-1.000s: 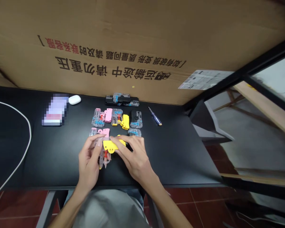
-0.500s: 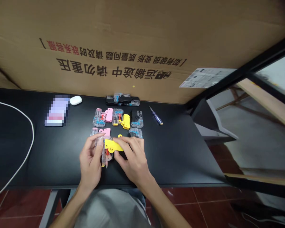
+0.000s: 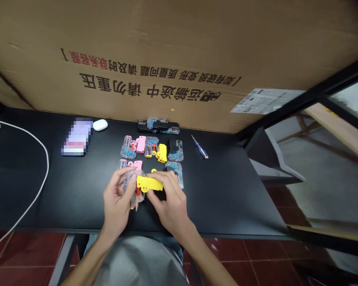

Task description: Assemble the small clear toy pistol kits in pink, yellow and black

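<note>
My left hand grips a clear plastic casing with a red part inside, held just above the black table. My right hand pinches a flat yellow piece and holds it against the top of that casing. Just beyond my fingers lie more small toy parts: a pink piece, a clear-and-blue casing, and a row with pink, yellow and black pieces.
A small blue-handled screwdriver lies to the right of the parts. A black-and-clear assembled piece sits by the large cardboard box. A white earbud case, a blurred card and a white cable are on the left.
Both hands have stayed together on the casing and yellow piece, with the yellow piece shifting slightly right against the casing. The camera view has drifted a little.
</note>
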`<state>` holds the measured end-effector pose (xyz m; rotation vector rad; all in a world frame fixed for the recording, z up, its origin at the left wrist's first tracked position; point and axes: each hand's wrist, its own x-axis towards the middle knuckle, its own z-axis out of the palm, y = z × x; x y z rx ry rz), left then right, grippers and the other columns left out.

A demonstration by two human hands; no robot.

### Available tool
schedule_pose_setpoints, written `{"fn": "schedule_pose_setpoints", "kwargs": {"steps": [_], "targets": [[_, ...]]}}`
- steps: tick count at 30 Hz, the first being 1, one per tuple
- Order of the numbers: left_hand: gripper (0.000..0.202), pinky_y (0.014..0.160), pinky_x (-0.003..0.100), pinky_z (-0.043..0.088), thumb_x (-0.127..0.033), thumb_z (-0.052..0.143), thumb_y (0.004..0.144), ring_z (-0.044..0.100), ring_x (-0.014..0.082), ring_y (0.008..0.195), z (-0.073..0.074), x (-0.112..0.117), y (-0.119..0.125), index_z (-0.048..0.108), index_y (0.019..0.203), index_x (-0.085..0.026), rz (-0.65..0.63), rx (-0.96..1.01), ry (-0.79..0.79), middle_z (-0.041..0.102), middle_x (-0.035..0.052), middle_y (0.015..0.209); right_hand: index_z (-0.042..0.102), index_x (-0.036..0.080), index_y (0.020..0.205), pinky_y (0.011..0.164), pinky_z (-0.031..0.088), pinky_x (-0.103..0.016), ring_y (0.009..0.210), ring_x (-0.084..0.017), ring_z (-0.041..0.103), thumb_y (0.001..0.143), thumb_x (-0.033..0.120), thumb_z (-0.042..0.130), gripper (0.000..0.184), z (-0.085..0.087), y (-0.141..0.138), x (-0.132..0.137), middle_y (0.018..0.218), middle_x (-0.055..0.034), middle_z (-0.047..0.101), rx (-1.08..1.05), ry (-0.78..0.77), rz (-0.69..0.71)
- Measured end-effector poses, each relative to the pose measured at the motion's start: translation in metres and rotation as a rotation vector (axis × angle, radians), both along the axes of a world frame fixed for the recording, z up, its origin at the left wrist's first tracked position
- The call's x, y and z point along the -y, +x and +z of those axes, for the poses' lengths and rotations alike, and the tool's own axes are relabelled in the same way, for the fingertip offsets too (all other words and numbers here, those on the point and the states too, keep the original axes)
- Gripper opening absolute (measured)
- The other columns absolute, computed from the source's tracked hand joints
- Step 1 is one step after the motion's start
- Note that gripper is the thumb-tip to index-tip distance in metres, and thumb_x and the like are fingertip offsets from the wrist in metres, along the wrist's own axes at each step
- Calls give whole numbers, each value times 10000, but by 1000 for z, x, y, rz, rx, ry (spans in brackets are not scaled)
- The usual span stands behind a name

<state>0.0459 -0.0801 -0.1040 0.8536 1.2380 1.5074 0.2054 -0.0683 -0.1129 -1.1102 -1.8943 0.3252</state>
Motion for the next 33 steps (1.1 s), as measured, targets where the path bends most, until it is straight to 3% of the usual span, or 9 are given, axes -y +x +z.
{"fn": "schedule_pose_setpoints", "kwargs": {"steps": [3, 7, 16, 21, 25, 33], "targets": [[356, 361, 160, 492, -470, 914, 977, 576, 75, 396, 1, 1, 1, 785, 1181, -208, 2, -11, 13, 752, -26, 736, 709, 261, 1275, 951, 633, -420, 1087, -269, 774, 1042, 80, 681, 296, -1, 0, 2, 1138, -67, 814, -63, -92, 8], [371, 374, 160, 510, -475, 924, 967, 639, 82, 433, 1, 1, 2, 779, 1165, -197, 17, -31, 21, 807, 7, 841, 688, 254, 1262, 949, 649, -411, 1081, -262, 777, 1052, 86, 687, 269, -3, 0, 4, 1152, -76, 801, -80, -85, -6], [378, 381, 163, 512, -485, 919, 974, 647, 92, 438, 0, 0, 2, 758, 1151, -191, 59, -47, 35, 771, -18, 753, 704, 259, 1234, 939, 675, -417, 1057, -265, 810, 1027, 117, 708, 251, -1, 6, 6, 1143, -74, 815, -73, -99, -44], [359, 379, 173, 523, -481, 888, 1004, 652, 107, 430, -1, 2, 1, 745, 1189, -209, 61, -57, 26, 753, -33, 706, 736, 271, 1293, 1020, 675, -451, 1185, -280, 821, 1025, 74, 681, 337, 5, 10, 14, 1268, -95, 836, -145, -104, -128], [331, 394, 179, 536, -470, 885, 1006, 663, 117, 441, -3, 4, 3, 770, 1176, -211, 4, -82, 14, 752, -26, 688, 829, 311, 1307, 975, 684, -410, 1152, -248, 829, 1063, 41, 645, 408, 4, 3, 18, 1286, -80, 836, -175, -103, -135], [269, 428, 186, 541, -448, 814, 1067, 645, 115, 465, -4, 9, 0, 791, 1236, -240, -18, -131, 11, 751, -28, 695, 817, 293, 1400, 1041, 697, -437, 1259, -273, 785, 1091, 120, 675, 382, -3, -5, 19, 1345, -129, 777, -338, -231, -177]]}}
